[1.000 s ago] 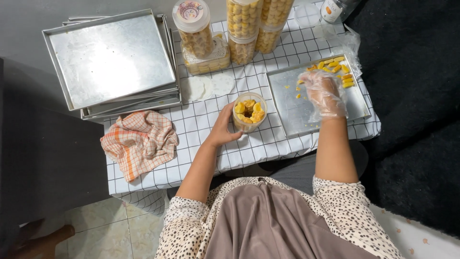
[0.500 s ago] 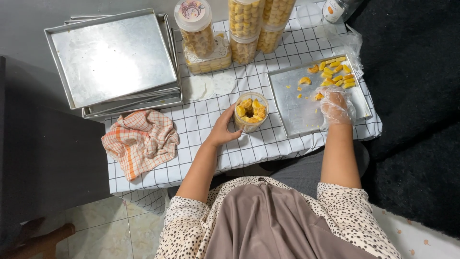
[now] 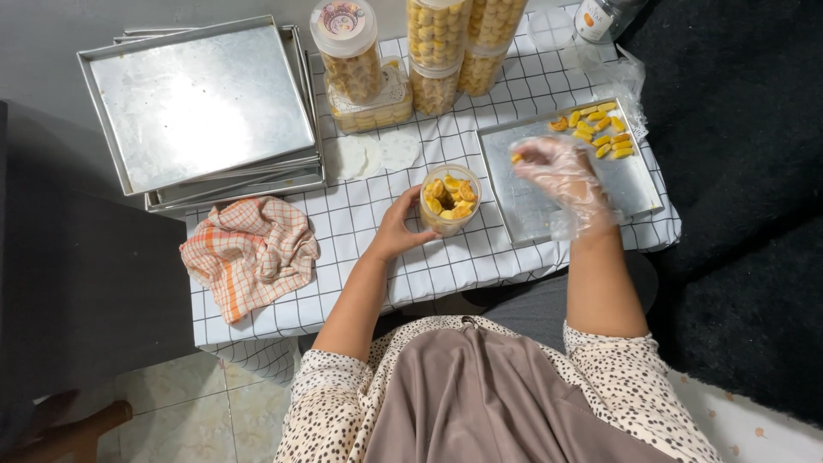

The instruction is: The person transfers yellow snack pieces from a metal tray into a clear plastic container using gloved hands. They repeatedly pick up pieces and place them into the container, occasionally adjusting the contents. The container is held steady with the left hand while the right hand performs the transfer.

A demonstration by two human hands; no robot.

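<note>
- Risk one: my right hand (image 3: 561, 176), in a loose clear plastic glove, pinches one small yellow cookie (image 3: 517, 158) at the fingertips. The glove looks baggy, so I judge the cookie could slip out on the way over and drop onto the tray (image 3: 630, 184) or the checked cloth.
- Risk two: the jar (image 3: 449, 200) already looks heaped to the rim with cookies. Another piece pushed in may ride up and roll off, or crumble under pressure.
- Risk three: the jar is steadied on its left side only, by my bare left hand (image 3: 397, 230). A nudge from the right could tip it towards the left.
- Risk four: the tray sits at the right edge of the tabletop (image 3: 369, 219); a bump from my forearm could shift it off.
- Fingers, right: together, clamped on the cookie, above the left part of the tray.
- Fingers, left: curled round the left wall of the jar, touching it; not closed all the way round.
- Cookie position: at the right fingertips, just right of the jar and slightly farther away, apart from its rim.
- Remaining loose cookies (image 3: 600, 133) lie at the tray's far right, well apart from both hands.
- Jar stands upright near the middle of the tabletop, between my hands.
</note>
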